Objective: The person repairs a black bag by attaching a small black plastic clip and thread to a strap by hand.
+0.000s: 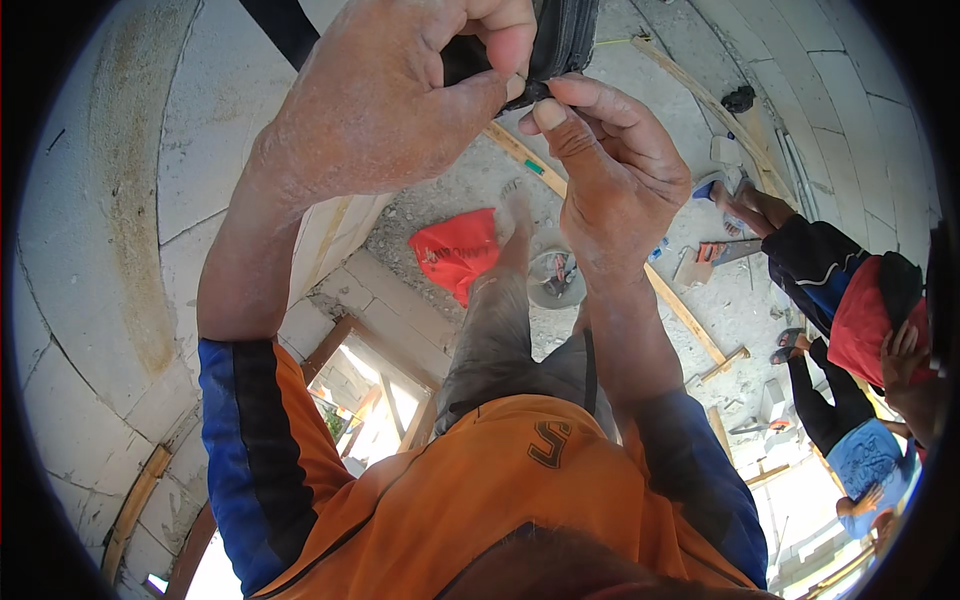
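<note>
Close in front of me, at the top of the head view, is a black bag-like item (568, 42) with a seamed edge, partly cut off by the frame. My left hand (375, 105) is closed, its thumb and fingertip pinched at a small dark piece (530, 95) at the item's lower corner. From the other side my right hand (620, 165) pinches that same piece between thumb and index finger, its remaining fingers curled. The two thumbs nearly meet there. Whether the piece is a zip end or a strap end, I cannot tell.
Below are a red bag (455, 248), a bucket (556, 280) with tools and a long wooden batten (690, 315). A handsaw (735, 250) lies farther right. Two people (868, 315) are at the right edge. A pale block wall (110, 220) rises on the left.
</note>
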### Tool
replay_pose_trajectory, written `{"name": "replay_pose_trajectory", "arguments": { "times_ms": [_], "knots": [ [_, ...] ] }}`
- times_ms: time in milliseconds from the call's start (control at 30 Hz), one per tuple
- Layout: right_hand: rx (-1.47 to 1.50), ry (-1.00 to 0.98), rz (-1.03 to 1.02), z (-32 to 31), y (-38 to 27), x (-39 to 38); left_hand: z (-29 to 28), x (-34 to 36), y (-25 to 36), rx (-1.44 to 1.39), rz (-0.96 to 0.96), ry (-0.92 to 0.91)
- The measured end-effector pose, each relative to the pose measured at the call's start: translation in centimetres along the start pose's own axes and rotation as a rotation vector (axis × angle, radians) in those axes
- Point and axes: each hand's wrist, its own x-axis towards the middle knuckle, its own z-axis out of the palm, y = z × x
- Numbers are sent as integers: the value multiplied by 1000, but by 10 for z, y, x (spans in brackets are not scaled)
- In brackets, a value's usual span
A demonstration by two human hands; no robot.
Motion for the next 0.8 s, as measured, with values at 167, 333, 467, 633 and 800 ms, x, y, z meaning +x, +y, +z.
{"name": "replay_pose_trajectory", "arguments": {
  "times_ms": [167,333,467,633,800],
  "knots": [
    [94,-53,128,-4,-3,4,-5,-3,-6,-44,-130,-52],
    [181,-58,370,-1,-4,6,0,1,-4,-261,-259,5],
    [17,-95,400,1,-8,9,-7,21,40,36,-419,-168],
    [44,-141,398,2,-11,16,-34,37,42,-72,-496,-291],
    [-14,-138,321,-1,-5,16,-30,30,41,125,-333,-349]
  ]
}}
